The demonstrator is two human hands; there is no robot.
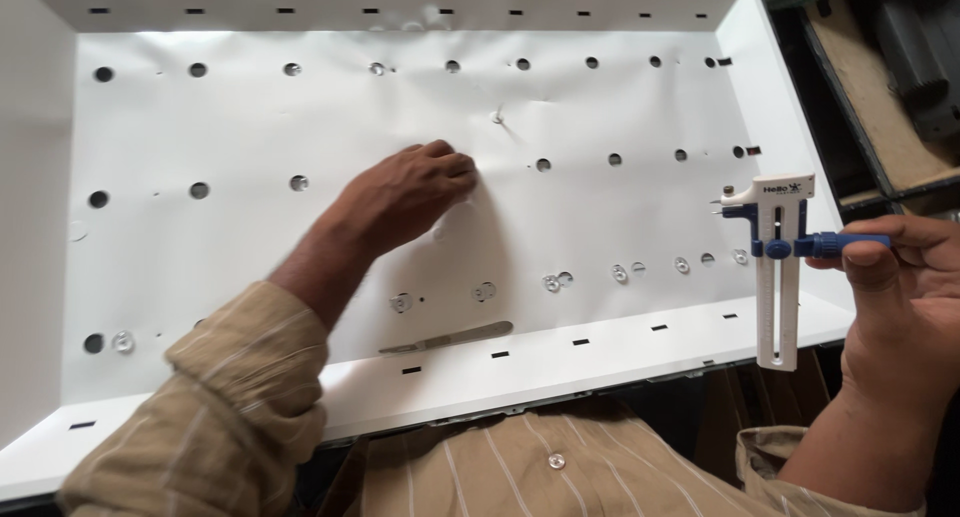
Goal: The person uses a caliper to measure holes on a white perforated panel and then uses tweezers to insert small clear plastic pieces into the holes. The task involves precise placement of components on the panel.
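Left hand (415, 192) reaching forward over white reflector sheet (250, 247), arm stretched from lower left, striped tan sleeve (215, 407) bunched at the forearm. Fingers curled downward, tips pressed on the sheet near its middle, grasping nothing visible; whatever may sit beneath the fingertips too blurred to tell. Right hand (905, 307) raised at the right edge of view, wrist bent upward, thumb and fingers clamped on the blue handle of a white and blue circle cutter (778, 267). Cutter's white ruler bar hanging upright, lower end overlapping the tray's near rim, above the sheet's right corner.

One scalpel (447, 339) lying flat on the sheet near the front rim, between the two arms, touched by neither hand. Three rows of round holes (198, 190) across the sheet; exact count uncertain, several covered by the left hand and forearm. Clear lens caps (482, 292) in the lower row, about seven made out, small and pale against the white, so count unsure. White tray frame (600, 352) cut off at left and top. Dark clutter at upper right beyond the frame, too dim to identify. Right forearm cut off by the bottom edge.
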